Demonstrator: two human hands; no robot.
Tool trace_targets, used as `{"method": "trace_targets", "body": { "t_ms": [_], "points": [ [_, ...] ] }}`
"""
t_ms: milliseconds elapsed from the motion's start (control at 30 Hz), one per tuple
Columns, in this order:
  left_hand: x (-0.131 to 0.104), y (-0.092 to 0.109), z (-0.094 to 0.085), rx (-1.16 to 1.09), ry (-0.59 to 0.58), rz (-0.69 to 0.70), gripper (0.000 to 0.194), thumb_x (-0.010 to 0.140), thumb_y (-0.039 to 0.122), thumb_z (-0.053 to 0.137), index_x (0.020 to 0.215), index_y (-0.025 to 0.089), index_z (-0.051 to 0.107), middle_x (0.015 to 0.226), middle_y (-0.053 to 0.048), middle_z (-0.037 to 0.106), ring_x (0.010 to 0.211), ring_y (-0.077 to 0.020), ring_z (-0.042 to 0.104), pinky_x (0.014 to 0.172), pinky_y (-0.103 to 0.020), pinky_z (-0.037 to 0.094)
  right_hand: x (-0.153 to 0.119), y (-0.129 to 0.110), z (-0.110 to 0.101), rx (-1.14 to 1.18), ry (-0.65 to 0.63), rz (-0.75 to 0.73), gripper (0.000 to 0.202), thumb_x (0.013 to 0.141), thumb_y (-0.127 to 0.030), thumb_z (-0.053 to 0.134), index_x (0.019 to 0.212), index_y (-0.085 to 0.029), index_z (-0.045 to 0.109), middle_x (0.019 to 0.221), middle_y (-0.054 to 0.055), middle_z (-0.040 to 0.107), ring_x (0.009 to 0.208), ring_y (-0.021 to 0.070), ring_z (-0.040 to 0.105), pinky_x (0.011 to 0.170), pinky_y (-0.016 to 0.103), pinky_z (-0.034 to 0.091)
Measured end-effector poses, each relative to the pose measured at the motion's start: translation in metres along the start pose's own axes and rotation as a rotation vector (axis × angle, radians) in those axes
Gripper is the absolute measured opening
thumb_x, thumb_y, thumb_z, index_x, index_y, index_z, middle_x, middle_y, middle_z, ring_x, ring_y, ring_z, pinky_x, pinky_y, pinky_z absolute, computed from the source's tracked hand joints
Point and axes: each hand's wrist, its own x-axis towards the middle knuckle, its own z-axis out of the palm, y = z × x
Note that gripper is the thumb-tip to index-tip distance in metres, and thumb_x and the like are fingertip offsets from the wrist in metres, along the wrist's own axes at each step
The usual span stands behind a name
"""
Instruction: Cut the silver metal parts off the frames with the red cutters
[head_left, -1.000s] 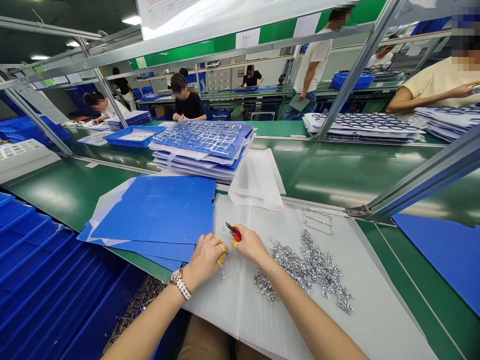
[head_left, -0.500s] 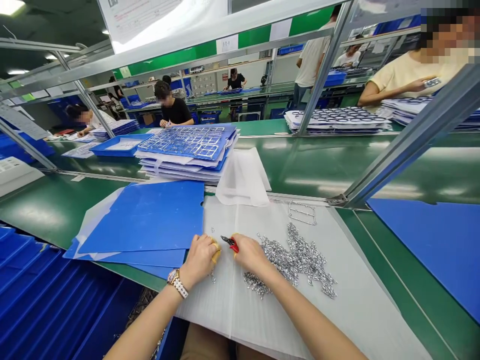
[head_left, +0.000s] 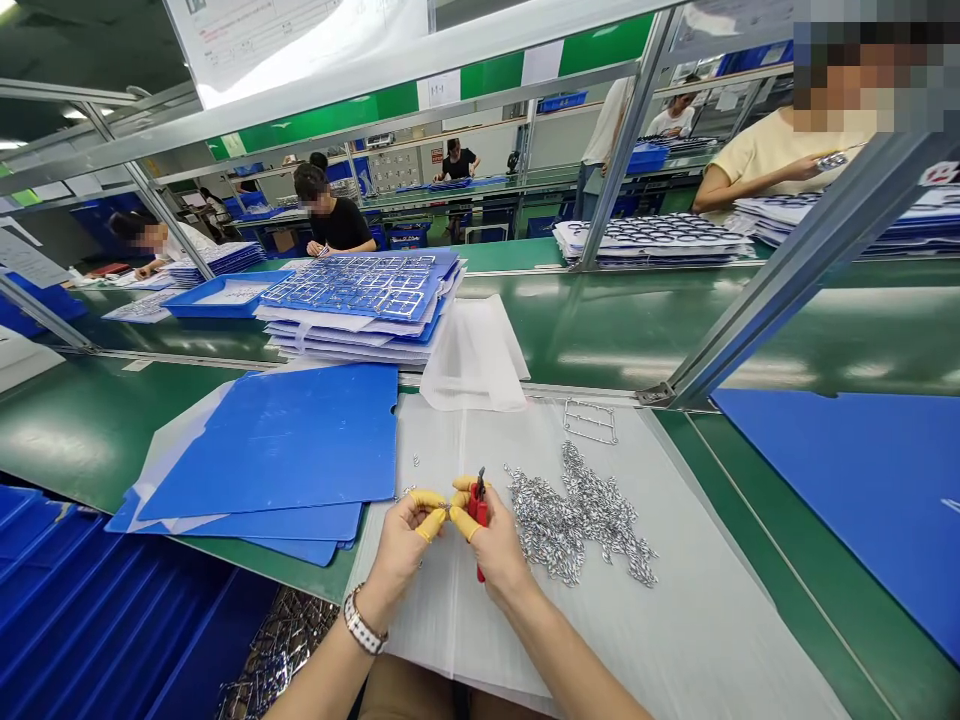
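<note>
My left hand, in yellow finger cots, is closed in a pinch on a tiny shiny piece, mostly covered by fingertips. The thumb and a finger of my right hand, also in yellow cots, meet the same piece from the other side. Red-handled nippers are held within my right hand, jaws pointing up. To the right lies a spread heap of small silvery parts on a white sheet. A rectangular silvery sprue frame rests above the heap. A few loose pieces lie beyond my left hand.
Blue plastic sheets lie to the left, below a tall stack of sheets carrying silvery frames. Blue bins and scrap frames are at lower left. A metal post rises at right. Several people sit across the bench.
My hands have come together, fingertips meeting at a tiny piece. The nippers have turned from pointing left to upright within my right hand. The camera view has shifted slightly.
</note>
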Motion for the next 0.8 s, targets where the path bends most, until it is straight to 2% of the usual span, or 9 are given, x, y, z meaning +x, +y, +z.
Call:
{"method": "trace_targets", "body": {
  "t_ms": [300,533,667,800],
  "points": [
    [-0.006,0.001,0.0,0.012,0.005,-0.046,0.025,0.065,0.034,0.076,0.078,0.015,0.064,0.07,-0.001,0.063,0.06,-0.0117,0.054,0.057,-0.024,0.044,-0.009,0.014,0.006,0.091,0.068,0.037,0.036,0.066,-0.031,0.066,0.098,-0.023,0.053,0.075,-0.002,0.056,0.066,0.0154,0.056,0.063,0.03,0.047],
    [-0.005,0.003,0.002,0.024,0.026,-0.06,0.026,0.061,0.034,0.077,0.074,0.016,0.064,0.065,0.001,0.061,0.052,-0.0091,0.049,0.05,-0.022,0.04,-0.009,0.014,0.002,0.058,0.037,0.028,0.033,0.067,-0.031,0.063,0.097,-0.023,0.052,0.074,-0.003,0.056,0.064,0.0147,0.056,0.064,0.03,0.048],
    [-0.005,0.003,0.001,0.065,0.012,-0.06,0.025,0.063,0.035,0.075,0.077,0.015,0.066,0.07,-0.002,0.064,0.055,-0.0103,0.051,0.052,-0.023,0.041,-0.005,0.015,-0.004,-0.114,0.002,-0.026,0.031,0.07,-0.029,0.06,0.099,-0.021,0.053,0.076,-0.002,0.058,0.07,0.0156,0.057,0.069,0.03,0.048],
    [-0.003,0.003,-0.001,0.099,-0.031,-0.097,0.025,0.063,0.034,0.075,0.077,0.015,0.068,0.073,-0.003,0.066,0.056,-0.0113,0.052,0.054,-0.025,0.042,-0.002,0.005,-0.021,-0.484,-0.082,-0.106,0.028,0.075,-0.027,0.053,0.102,-0.022,0.052,0.081,0.0,0.063,0.072,0.0162,0.059,0.071,0.031,0.046]
  ]
}}
